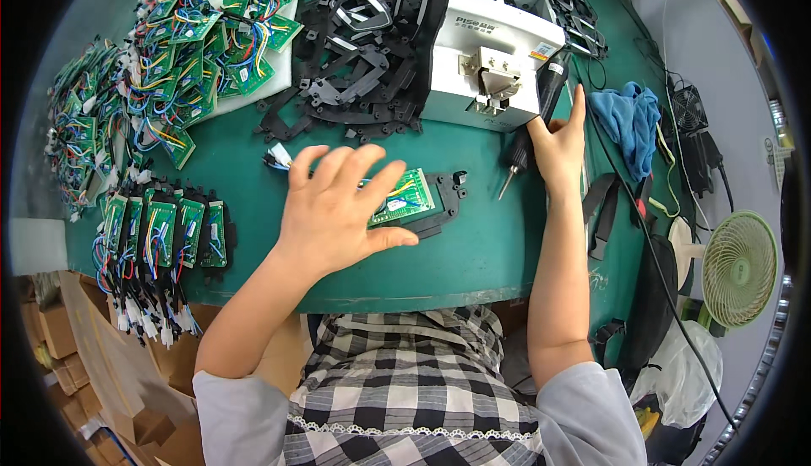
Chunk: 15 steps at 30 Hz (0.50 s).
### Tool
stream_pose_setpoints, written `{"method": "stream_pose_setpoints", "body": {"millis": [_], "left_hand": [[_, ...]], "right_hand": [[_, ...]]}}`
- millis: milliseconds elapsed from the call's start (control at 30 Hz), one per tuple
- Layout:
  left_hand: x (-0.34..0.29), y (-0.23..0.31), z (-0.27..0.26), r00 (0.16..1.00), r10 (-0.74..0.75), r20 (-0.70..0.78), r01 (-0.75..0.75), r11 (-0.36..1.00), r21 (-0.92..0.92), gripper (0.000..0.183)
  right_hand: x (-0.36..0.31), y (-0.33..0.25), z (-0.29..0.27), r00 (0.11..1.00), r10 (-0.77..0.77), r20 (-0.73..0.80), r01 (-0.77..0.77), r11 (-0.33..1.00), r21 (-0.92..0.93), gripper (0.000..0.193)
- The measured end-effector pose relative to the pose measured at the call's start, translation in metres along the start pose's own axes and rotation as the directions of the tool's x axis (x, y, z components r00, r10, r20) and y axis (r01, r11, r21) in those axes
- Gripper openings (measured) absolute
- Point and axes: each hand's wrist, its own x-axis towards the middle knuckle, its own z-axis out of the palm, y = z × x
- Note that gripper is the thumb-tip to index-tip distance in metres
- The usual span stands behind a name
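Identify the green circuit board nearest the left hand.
The circuit board partly hidden by the left hand, lying apart from the rest over a black bracket; the others sit in the upper-left heap or lower-left row.

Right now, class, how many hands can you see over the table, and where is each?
2. The left hand, spread open, is over the board; the right hand is at the screwdriver, contact unclear. Part of the right one is hidden; no other shows.
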Motion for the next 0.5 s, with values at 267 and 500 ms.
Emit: {"method": "stream_pose_setpoints", "body": {"millis": [267,500], "left_hand": [[-0.010,-0.007,0.014,0.980,-0.100,0.173,0.126,0.981,-0.147,0.056],[-0.006,-0.002,0.012,0.958,-0.206,0.201,0.265,0.902,-0.340,0.042]], "right_hand": [[-0.008,-0.048,-0.035,0.997,-0.073,-0.007,0.018,0.159,0.987,0.049],[0.015,-0.076,-0.049,0.867,-0.483,-0.124,0.253,0.211,0.944,0.084]]}}
